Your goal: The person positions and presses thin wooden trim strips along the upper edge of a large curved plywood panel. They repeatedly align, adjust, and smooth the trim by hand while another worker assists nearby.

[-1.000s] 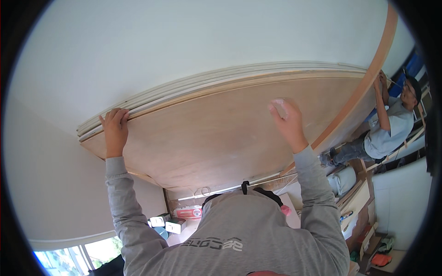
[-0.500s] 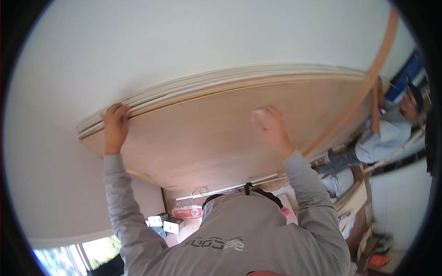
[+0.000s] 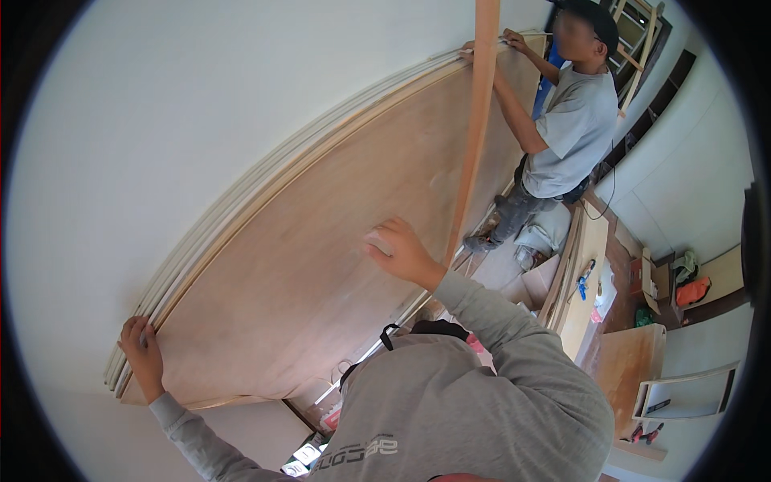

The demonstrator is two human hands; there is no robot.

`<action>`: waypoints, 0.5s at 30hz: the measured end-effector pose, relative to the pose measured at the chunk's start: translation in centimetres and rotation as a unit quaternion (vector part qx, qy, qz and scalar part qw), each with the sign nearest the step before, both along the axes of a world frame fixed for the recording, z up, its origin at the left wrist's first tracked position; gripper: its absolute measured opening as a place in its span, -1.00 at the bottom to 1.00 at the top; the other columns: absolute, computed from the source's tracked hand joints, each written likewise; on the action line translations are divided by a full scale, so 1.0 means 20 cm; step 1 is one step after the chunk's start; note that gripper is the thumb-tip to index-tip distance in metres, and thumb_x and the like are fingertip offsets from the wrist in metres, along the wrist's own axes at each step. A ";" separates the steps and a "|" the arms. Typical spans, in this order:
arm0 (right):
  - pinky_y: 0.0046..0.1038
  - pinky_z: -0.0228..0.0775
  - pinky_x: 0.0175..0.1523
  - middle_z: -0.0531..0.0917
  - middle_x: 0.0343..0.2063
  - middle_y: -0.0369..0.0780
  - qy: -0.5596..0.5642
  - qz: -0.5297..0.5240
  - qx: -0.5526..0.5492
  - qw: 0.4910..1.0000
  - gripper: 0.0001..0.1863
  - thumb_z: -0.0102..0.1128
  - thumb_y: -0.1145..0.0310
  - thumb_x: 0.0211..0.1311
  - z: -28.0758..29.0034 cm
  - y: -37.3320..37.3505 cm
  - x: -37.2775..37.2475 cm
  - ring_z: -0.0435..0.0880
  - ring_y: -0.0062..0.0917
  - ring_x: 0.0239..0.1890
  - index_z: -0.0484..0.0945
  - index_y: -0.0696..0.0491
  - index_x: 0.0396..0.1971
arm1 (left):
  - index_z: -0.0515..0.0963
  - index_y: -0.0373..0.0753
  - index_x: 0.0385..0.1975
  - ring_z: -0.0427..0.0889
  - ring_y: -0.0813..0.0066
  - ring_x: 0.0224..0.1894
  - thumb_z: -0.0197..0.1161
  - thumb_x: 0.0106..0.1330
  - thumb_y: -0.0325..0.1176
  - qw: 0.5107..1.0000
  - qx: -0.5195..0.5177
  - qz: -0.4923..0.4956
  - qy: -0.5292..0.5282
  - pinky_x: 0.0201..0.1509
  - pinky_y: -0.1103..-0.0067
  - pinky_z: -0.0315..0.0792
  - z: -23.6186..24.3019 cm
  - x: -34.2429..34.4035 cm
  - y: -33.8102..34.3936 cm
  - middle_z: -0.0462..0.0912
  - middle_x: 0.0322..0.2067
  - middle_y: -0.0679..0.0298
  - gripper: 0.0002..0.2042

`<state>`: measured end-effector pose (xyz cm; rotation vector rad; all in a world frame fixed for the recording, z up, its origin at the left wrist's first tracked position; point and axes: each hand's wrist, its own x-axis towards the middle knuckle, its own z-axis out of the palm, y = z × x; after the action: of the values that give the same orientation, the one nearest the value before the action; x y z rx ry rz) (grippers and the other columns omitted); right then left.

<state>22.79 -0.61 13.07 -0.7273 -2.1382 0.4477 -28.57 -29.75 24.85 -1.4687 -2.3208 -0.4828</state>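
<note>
Curling over the top edge of the stacked boards (image 3: 241,193), the left hand (image 3: 143,357) grasps them near one end; how hard it squeezes, I cannot tell. From that grip the stack runs up and away to the right, with a broad brown panel (image 3: 321,217) at its front. To the right of the grip, the right hand (image 3: 401,251) is raised before the panel, released and loosely bent, thumb apart from the fingers. Beyond it, a long wooden strip (image 3: 479,112) stands across the panel. At the end far from the grip, a co-worker (image 3: 578,120) reaches both hands to the stack's top edge. Well right of the grip, a blue tool (image 3: 585,281) lies on planks (image 3: 593,241).
</note>
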 end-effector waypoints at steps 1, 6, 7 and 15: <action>-0.20 0.41 0.08 0.69 -0.22 -0.15 0.006 -0.011 -0.012 1.000 -0.82 0.39 0.36 0.17 -0.04 -0.01 0.03 0.59 -0.19 -0.07 0.67 0.07 -0.25 | 0.63 -0.20 -0.06 0.53 0.15 0.20 0.20 0.48 -0.32 1.000 0.004 -0.002 -0.003 0.42 0.00 0.08 0.01 0.00 -0.01 0.61 0.08 0.23 -0.83; -0.18 0.41 0.05 0.69 -0.22 -0.13 0.030 -0.043 -0.056 0.997 -0.81 0.39 0.35 0.18 -0.19 -0.07 0.14 0.59 -0.15 -0.07 0.67 0.09 -0.25 | 0.62 -0.21 -0.06 0.53 0.14 0.19 0.19 0.48 -0.32 0.999 0.028 -0.020 -0.035 0.47 0.01 0.04 -0.01 -0.04 -0.04 0.60 0.08 0.20 -0.83; -0.18 0.41 0.04 0.69 -0.24 -0.12 0.026 -0.052 -0.068 0.996 -0.82 0.39 0.36 0.18 -0.21 -0.09 0.16 0.59 -0.14 -0.08 0.68 0.09 -0.26 | 0.62 -0.22 -0.06 0.52 0.14 0.19 0.19 0.48 -0.33 0.999 0.024 -0.015 -0.021 0.47 0.03 0.04 -0.01 -0.02 -0.04 0.60 0.08 0.20 -0.82; -0.22 0.45 0.02 0.70 -0.29 -0.10 0.014 -0.111 -0.100 0.989 -0.84 0.42 0.38 0.19 -0.30 -0.17 0.25 0.63 -0.15 -0.13 0.69 0.09 -0.26 | 0.63 -0.20 -0.03 0.56 0.15 0.16 0.17 0.50 -0.33 0.999 0.038 0.022 0.000 0.47 -0.03 0.01 -0.05 0.06 0.00 0.61 0.08 0.21 -0.82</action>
<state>27.87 -4.03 7.03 -1.0529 -1.9767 0.5525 -27.32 -29.73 23.85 -1.3812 -2.3033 -0.5518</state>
